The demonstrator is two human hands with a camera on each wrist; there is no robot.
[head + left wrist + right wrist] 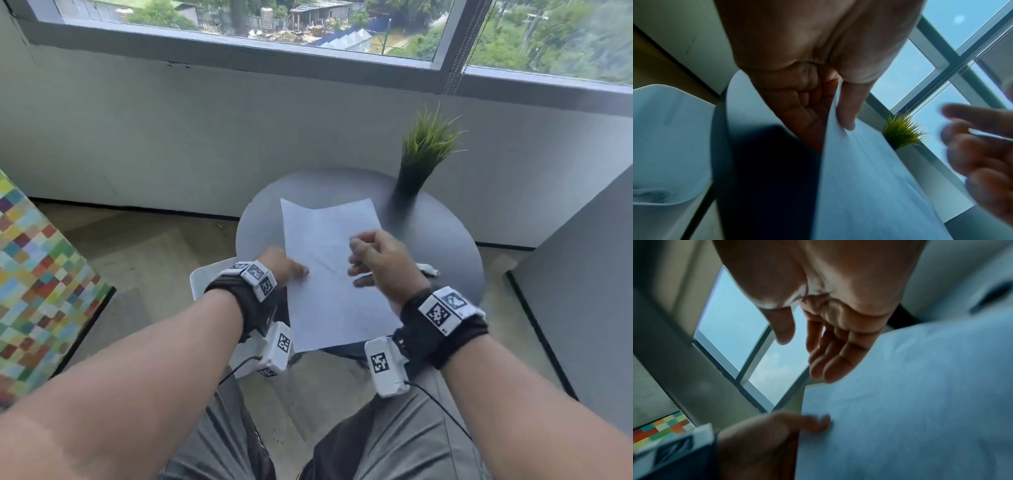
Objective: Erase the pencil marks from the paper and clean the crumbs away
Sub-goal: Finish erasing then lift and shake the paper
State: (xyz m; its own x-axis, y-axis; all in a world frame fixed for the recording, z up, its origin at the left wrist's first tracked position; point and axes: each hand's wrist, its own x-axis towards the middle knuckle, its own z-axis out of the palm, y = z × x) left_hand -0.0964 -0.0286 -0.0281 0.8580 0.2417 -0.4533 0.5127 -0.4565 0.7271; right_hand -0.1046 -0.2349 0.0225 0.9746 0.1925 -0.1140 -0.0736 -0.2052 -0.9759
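Now left hand (281,265) pinches paper (329,274) edge; right hand (380,263) loose, empty. Tilt sheet, flick crumbs off w/ fingers.

Potted grass (424,150) on round table (445,240)

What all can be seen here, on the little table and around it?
paper: one, white sheet, lifted off the table and tilted, pinched at its left edge
table: one, round, grey, below the window
potted grass plant: one, green in a dark pot, at the table's far right
small white object: one, on the table by the right hand, too hidden to name
chair: one, white, left of the table
patchwork panel: one, many-coloured, far left
window: one, grey-framed, above the wall
left hand: one, thumb and fingers pinching the paper
right hand: one, fingers loose, over the sheet, holding nothing
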